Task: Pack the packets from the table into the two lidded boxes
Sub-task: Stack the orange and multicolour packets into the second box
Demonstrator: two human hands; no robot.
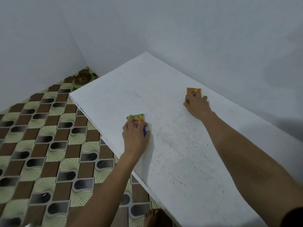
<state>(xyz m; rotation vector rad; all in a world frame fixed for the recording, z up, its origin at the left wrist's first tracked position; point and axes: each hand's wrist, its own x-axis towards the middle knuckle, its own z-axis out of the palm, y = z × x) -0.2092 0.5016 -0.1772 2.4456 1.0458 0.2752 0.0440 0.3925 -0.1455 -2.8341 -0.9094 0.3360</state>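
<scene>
Two packets lie on the white table (164, 145). A green and red packet (137, 119) sits near the table's left edge, and my left hand (135, 135) covers its near half, fingers curled round it and thumb at its right side. An orange packet (193, 91) lies further back on the right. My right hand (196, 104) lies on top of it with fingers spread over its near part. No lidded box is in view.
The table stands against pale walls at the back and right. A patterned brown and green floor (41, 145) lies to the left, with a green and brown object (82, 77) in the far corner. A bare foot (150, 218) shows below the table's near edge.
</scene>
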